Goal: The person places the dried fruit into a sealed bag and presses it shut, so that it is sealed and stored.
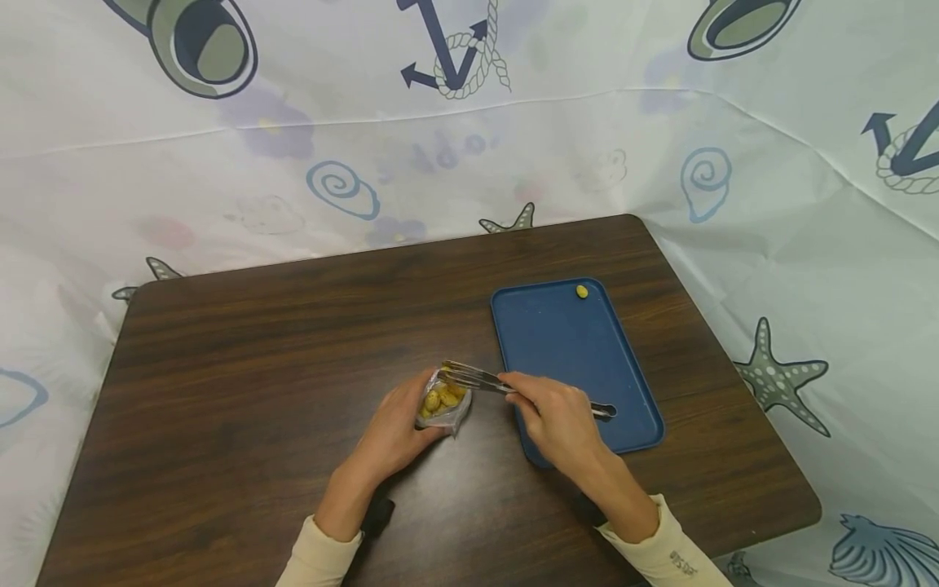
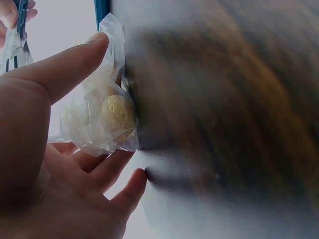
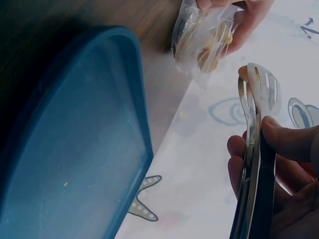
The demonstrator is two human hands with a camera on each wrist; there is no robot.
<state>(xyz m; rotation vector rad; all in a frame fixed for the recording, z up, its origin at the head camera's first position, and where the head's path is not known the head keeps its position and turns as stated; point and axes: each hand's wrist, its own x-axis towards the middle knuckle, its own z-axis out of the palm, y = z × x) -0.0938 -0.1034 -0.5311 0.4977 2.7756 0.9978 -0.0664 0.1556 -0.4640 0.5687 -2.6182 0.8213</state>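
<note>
My left hand point(image 1: 396, 428) holds a small clear plastic bag point(image 1: 455, 417), its thumb and fingers curled round the sides. Yellow, roundish pieces of food point(image 1: 434, 401) show in the bag's open mouth; one bumpy piece point(image 2: 118, 117) presses against the plastic in the left wrist view. Metal tongs point(image 1: 480, 380) with slotted ends are gripped in my right hand point(image 1: 561, 420), their tips over the bag in the head view. Between those tips, the right wrist view shows a yellow-brown piece point(image 3: 243, 73) pinched.
A blue rectangular tray point(image 1: 572, 359) lies on the dark wooden table point(image 1: 257, 367), under and beyond the right hand. One yellow piece point(image 1: 582, 291) sits near the tray's far right corner. A patterned white cloth point(image 1: 587, 147) hangs behind the table.
</note>
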